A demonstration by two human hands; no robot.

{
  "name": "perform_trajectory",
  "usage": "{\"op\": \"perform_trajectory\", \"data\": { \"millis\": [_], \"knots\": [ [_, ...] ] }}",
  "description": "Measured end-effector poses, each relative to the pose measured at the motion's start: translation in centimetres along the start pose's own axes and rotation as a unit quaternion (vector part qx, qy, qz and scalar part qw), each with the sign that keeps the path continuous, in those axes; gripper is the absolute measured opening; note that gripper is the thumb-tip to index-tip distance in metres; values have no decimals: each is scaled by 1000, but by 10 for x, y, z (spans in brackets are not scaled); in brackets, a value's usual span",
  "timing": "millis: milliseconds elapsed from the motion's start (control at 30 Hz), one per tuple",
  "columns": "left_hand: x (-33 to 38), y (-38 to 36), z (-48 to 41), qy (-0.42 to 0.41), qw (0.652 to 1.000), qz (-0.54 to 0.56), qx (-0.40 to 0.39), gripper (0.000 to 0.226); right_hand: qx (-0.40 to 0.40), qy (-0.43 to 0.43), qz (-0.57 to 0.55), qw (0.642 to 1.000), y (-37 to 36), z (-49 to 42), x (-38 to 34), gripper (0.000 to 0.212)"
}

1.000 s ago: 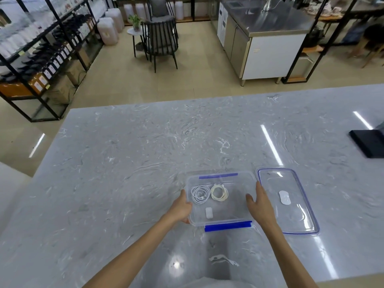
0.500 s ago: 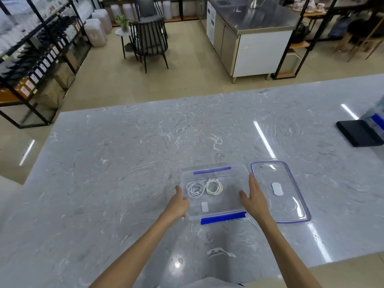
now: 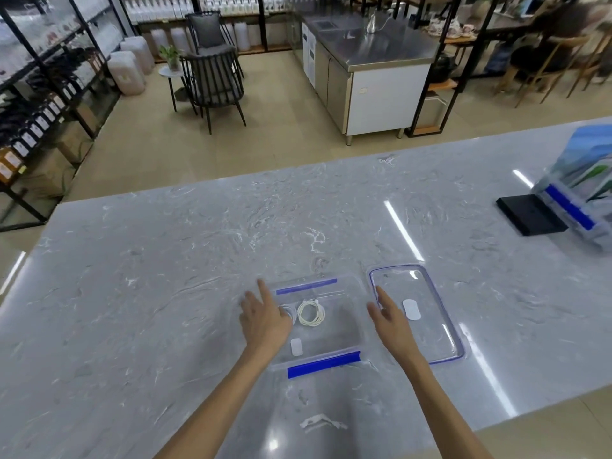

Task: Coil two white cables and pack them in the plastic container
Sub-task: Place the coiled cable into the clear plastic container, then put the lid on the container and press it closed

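Nearest the camera, I see two bare forearms reaching forward over the grey marble table (image 3: 149,293).

The left hand (image 3: 265,323) is open, its fingers straight and spread and holding nothing. It lies over the left edge of the plastic container (image 3: 334,336). I cannot tell whether it touches the rim.

The right hand (image 3: 394,326) is likewise open with its fingers extended. It sits over the gap between the container and the lid (image 3: 430,332), with its fingertips overlapping the lid's left edge. I cannot confirm contact.

The container is clear and uncovered, and it stands flat on the table. One blue clip (image 3: 323,363) is on its near side and another (image 3: 306,286) on its far side. Both cables lie inside it, in the far half:
- The cream-white coil (image 3: 311,313) is in full view.
- The second coil (image 3: 290,311) is just to its left and is partly hidden by the left hand.

A small white label (image 3: 296,346) shows on the container floor.

The lid lies flat just to the right of the container. It has a blue rim and carries a white oval label (image 3: 411,309).

Further off, at the table's right end, a flat black item (image 3: 530,215) lies beside another clear box (image 3: 583,207) with blue trim. That box is blurred.

Beyond the table I see a black chair (image 3: 212,84), a steel-topped counter (image 3: 371,41) and dark shelving (image 3: 49,77) on the left.
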State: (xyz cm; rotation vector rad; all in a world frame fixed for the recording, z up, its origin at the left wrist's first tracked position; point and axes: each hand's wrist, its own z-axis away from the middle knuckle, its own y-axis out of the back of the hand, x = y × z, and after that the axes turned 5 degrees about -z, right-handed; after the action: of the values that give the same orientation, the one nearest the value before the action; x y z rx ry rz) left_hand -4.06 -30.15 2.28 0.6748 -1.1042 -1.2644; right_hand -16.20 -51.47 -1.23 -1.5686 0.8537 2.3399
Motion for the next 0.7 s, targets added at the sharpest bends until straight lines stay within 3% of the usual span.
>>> {"op": "perform_trajectory", "data": {
  "millis": [100, 233, 333, 533, 633, 700],
  "knots": [
    [58, 7, -12, -81, 990, -95, 65, 61, 100, -21, -21, 995, 36, 11, 11, 39],
    [146, 7, -39, -212, 969, -90, 91, 35, 202, -105, -8, 974, 73, 31, 37, 21],
    [197, -5, -53, -264, 960, -92, 10, 37, 220, -176, 24, 959, 83, 44, 56, 22],
    [246, -49, -71, -302, 925, -169, -159, 34, 267, -264, -65, 924, 89, 41, 72, 27],
    [255, -64, -76, -312, 912, -196, -179, 40, 251, -324, -115, 905, 93, 42, 80, 20],
    [261, -68, -75, -305, 909, -220, -181, 52, 221, -339, -209, 890, 93, 44, 87, 17]
  ]
}}
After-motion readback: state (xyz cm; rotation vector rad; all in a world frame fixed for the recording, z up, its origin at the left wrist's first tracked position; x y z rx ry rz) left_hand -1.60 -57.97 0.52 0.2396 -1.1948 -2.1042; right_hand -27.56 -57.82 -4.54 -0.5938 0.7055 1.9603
